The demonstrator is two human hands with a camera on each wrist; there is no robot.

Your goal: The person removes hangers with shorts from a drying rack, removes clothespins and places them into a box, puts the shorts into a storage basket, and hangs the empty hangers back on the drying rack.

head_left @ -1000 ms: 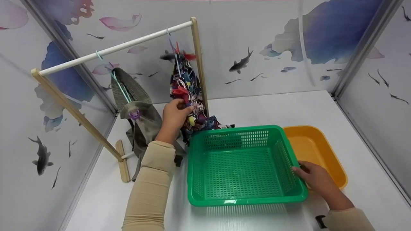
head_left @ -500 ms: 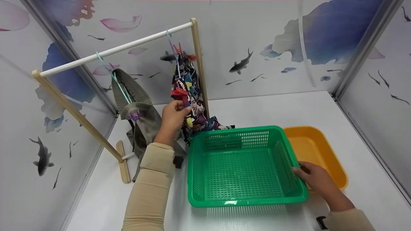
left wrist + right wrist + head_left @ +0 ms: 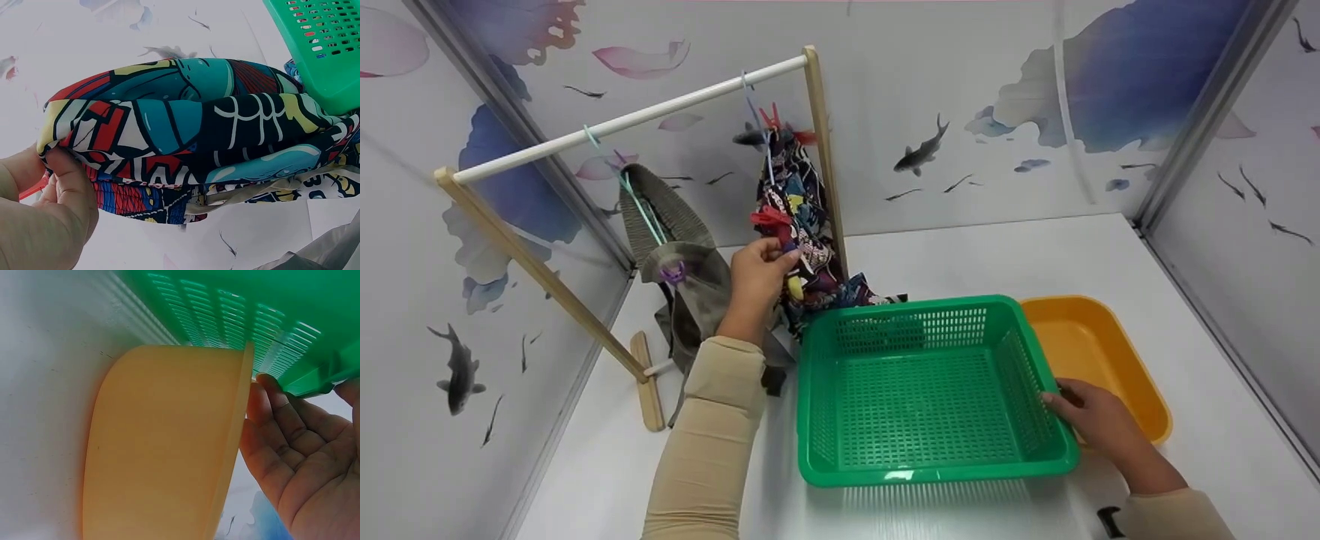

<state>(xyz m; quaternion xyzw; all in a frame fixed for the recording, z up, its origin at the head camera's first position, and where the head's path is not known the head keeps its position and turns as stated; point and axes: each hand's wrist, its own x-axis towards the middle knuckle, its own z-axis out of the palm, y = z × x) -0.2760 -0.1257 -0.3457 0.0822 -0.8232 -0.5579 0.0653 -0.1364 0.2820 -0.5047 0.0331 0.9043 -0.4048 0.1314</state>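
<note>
A garment with a bold multicoloured print (image 3: pixel 810 240) hangs from a hanger at the right end of the rack, red clothespins (image 3: pixel 771 217) on it. My left hand (image 3: pixel 757 281) pinches its edge between thumb and fingers, just below the lower clothespin. In the left wrist view, the printed fabric (image 3: pixel 185 129) stretches out from the fingertips, above a gathered elastic band (image 3: pixel 126 199). My right hand (image 3: pixel 1099 420) grips the right rim of a green perforated basket (image 3: pixel 911 474), thumb over the edge. Its fingers (image 3: pixel 292 422) are under the rim, close to an orange tub (image 3: pixel 163 439).
A wooden rack with a white rail (image 3: pixel 637 116) stands at the left. A grey-green garment (image 3: pixel 690 270) with a purple clip hangs on it from a teal hanger. The orange tub lies partly beneath the basket's right side. Printed walls enclose the white table (image 3: pixel 930 255).
My left hand has shifted slightly left and down, drawing the printed garment's edge, its lower clothespin and the hanger a little left. My right hand keeps its grip on the basket.
</note>
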